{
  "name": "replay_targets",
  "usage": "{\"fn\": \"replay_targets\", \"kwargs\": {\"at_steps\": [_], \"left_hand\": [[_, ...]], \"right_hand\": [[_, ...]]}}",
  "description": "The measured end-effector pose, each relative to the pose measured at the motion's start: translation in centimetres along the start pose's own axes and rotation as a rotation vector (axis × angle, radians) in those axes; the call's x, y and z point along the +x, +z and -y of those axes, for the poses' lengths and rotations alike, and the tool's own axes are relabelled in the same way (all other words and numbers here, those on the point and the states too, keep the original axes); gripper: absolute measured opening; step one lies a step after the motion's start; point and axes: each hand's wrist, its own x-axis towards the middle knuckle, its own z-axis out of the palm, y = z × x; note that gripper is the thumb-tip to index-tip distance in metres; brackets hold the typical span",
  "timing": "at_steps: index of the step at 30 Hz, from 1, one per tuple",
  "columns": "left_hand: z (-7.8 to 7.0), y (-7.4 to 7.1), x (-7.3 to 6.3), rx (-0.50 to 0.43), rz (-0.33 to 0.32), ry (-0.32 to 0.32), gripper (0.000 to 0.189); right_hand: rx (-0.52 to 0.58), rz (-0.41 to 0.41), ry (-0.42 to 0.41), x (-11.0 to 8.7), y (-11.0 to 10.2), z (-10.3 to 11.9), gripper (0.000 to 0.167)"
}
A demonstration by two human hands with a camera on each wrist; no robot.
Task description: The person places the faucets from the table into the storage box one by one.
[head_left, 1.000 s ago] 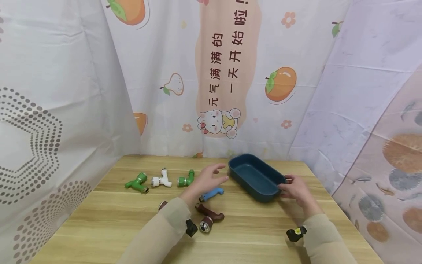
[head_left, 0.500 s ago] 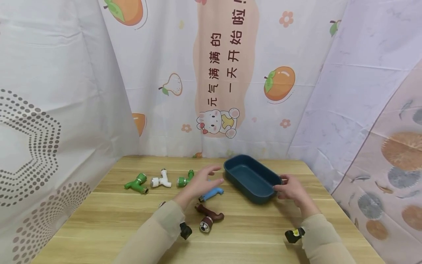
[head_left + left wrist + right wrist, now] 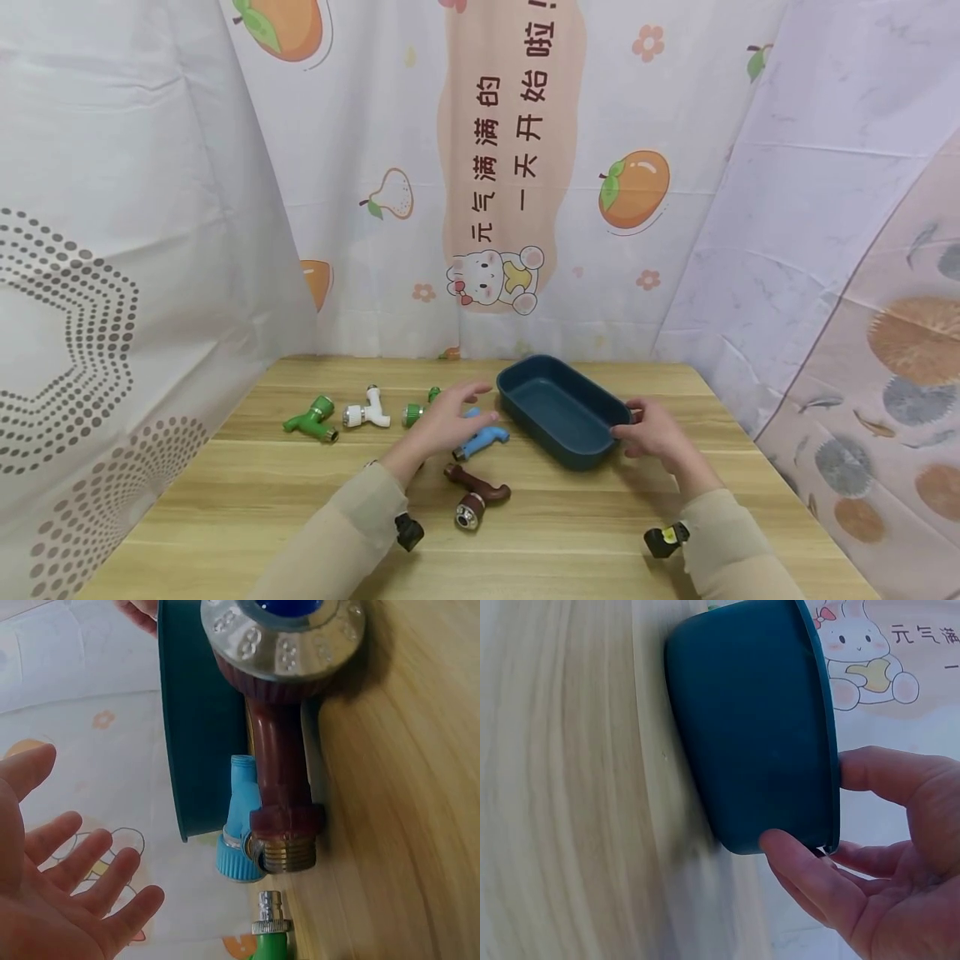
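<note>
My right hand (image 3: 651,429) holds the near right end of a dark teal plastic basin (image 3: 553,447), thumb and fingers at its rim and end wall. In the right wrist view the fingers (image 3: 810,874) lie against the outer wall. My left hand (image 3: 450,421) hovers left of the basin, fingers spread, holding nothing. Under and beside it are a blue plastic tap (image 3: 480,442), part of another blue piece, and a green tap (image 3: 414,414) it partly covers. A brown tap (image 3: 476,492) lies nearer; its metal knob end (image 3: 285,645) fills the left wrist view.
Farther left on the wooden table (image 3: 225,517) lie a white tap (image 3: 369,408) and another green tap (image 3: 311,419). A dark thing is mostly hidden by the left wrist. Printed curtains (image 3: 375,275) stand behind the table and along both sides.
The basin has slid left and slightly nearer with my right hand on it. My left hand has moved left and a little down, uncovering more blue and covering more of the green tap.
</note>
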Motion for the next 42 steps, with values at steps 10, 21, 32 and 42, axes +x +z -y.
{"fn": "replay_targets", "kwargs": {"at_steps": [10, 21, 32, 42], "left_hand": [[0.9, -0.4, -0.7, 0.009, 0.002, 0.030, 0.055], [1.5, -0.8, -1.8, -0.009, 0.011, 0.053, 0.055], [1.2, -1.3, -3.0, -0.021, 0.001, 0.049, 0.052], [1.8, -1.8, -3.6, 0.017, 0.005, 0.015, 0.052]], "right_hand": [[0.006, 0.011, 0.009, -0.5, 0.7, 0.7, 0.072], [-0.031, 0.016, 0.022, -1.0, 1.3, 1.2, 0.073], [-0.092, 0.017, 0.026, -1.3, 1.7, 1.4, 0.071], [-0.140, 0.023, 0.007, -2.1, 1.7, 2.2, 0.072]]}}
